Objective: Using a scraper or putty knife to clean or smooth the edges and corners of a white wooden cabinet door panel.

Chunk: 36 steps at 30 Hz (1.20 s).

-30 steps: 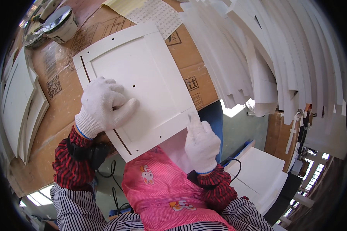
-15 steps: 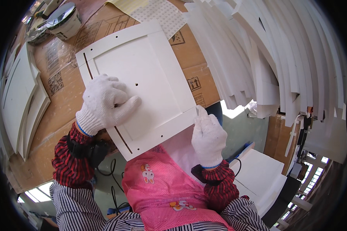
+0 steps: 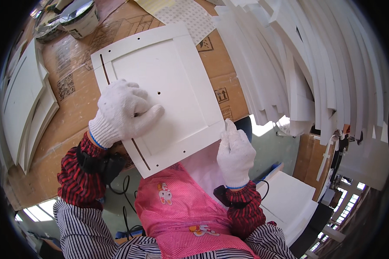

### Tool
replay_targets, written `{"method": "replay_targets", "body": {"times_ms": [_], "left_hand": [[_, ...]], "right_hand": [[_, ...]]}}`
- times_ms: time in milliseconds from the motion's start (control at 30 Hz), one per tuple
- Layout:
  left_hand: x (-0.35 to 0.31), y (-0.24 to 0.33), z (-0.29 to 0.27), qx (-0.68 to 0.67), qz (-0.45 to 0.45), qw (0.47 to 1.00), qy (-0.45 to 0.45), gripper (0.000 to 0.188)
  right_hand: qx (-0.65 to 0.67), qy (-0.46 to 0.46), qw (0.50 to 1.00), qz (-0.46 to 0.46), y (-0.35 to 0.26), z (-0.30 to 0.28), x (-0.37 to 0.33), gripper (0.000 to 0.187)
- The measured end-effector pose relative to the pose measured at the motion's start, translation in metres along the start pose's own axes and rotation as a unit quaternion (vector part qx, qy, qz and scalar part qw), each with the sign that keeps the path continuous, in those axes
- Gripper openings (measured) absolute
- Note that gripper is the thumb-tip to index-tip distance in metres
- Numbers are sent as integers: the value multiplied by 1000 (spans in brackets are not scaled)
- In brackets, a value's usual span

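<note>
A square white panel with a raised frame and a few small holes lies on a cardboard-covered bench, its near corner hanging over the edge. My left hand, in a white knit glove, lies flat on the panel's left part with the fingers spread. My right hand, also gloved, has its fingers pressed together against the panel's near right corner. Whether something small is pinched there is unclear.
Many white curved strips hang in a row at the right. A stack of white panels lies at the left. A paint can stands at the far left, with a dotted sheet beside it. Another white board sits low at the right.
My right hand has slid a little to the right along the panel's near edge to its corner. My left hand stays flat on the panel.
</note>
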<state>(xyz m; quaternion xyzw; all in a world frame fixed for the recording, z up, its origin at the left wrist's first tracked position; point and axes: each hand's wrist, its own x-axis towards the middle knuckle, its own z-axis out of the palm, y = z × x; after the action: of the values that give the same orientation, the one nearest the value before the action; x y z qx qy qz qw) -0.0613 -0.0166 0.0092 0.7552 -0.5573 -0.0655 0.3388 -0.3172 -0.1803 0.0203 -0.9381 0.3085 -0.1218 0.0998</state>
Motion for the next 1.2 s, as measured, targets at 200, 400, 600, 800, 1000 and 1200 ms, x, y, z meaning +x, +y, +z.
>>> {"method": "replay_targets", "body": {"times_ms": [200, 400, 600, 800, 1000, 1200], "left_hand": [[3, 5, -3, 1, 5, 1000, 0, 45], [0, 1, -1, 4, -3, 1000, -12, 44], [2, 5, 1, 20, 2, 1000, 9, 45], [1, 5, 2, 28, -14, 999, 11, 46], [0, 4, 1, 30, -8, 999, 9, 45], [1, 5, -1, 42, -23, 999, 0, 44]], "right_hand": [[15, -2, 1000, 6, 2, 0, 1, 38], [11, -21, 1000, 16, -3, -3, 3, 40], [-18, -37, 999, -15, -21, -6, -4, 39], [45, -2, 999, -18, 4, -5, 8, 34], [13, 1, 1000, -24, 4, -4, 8, 37], [-32, -60, 998, -17, -47, -6, -16, 39]]}}
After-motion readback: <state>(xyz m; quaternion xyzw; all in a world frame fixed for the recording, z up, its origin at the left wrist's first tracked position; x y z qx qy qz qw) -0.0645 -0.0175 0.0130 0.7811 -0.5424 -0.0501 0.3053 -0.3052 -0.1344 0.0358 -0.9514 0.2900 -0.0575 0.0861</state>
